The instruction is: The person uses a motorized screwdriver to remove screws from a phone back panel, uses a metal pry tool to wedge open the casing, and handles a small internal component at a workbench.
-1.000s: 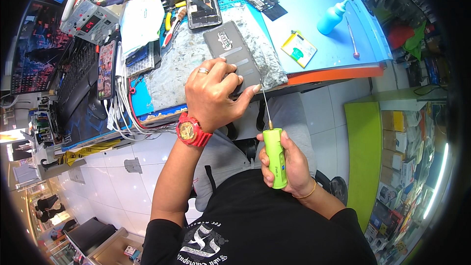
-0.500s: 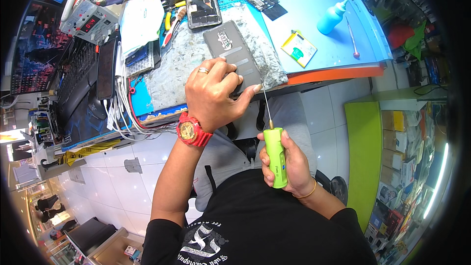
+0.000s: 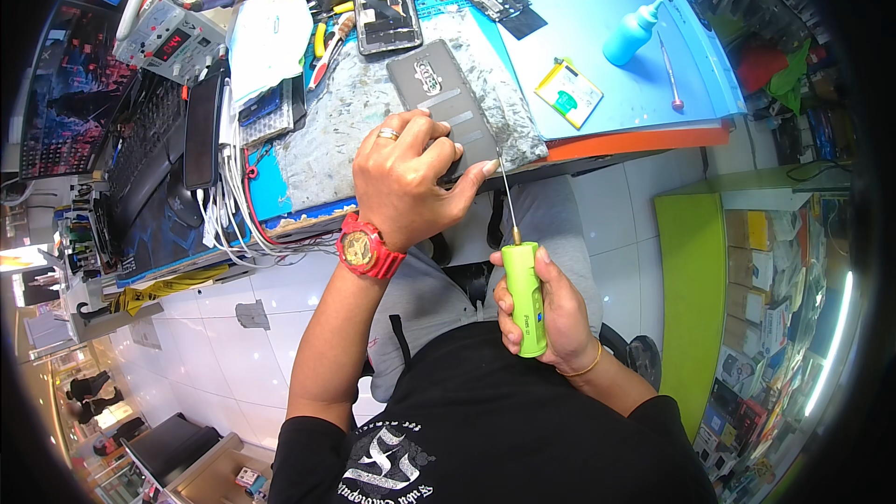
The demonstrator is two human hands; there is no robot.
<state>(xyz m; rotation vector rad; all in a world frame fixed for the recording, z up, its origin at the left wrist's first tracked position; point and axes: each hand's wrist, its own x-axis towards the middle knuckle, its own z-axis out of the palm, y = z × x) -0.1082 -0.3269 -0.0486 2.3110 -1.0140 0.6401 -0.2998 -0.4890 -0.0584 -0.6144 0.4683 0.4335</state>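
A grey phone [image 3: 441, 93] lies back up on a worn grey work mat [image 3: 345, 121] at the bench's front edge. My left hand [image 3: 411, 177], with a ring and a red wristwatch, presses down on the phone's near end. In my right hand [image 3: 551, 308] is a green-handled screwdriver [image 3: 525, 294], held below the bench edge. Its thin shaft points up and its tip sits at the phone's near corner, beside my left thumb.
An opened phone [image 3: 383, 9] lies at the back of the mat. On the blue mat [image 3: 616, 84] to the right are a yellow-edged packet [image 3: 569, 93], a blue squeeze bottle [image 3: 635, 33] and a thin probe [image 3: 670, 75]. Keyboard [image 3: 140, 149], cables [image 3: 224, 215] and a meter [image 3: 173, 37] crowd the left.
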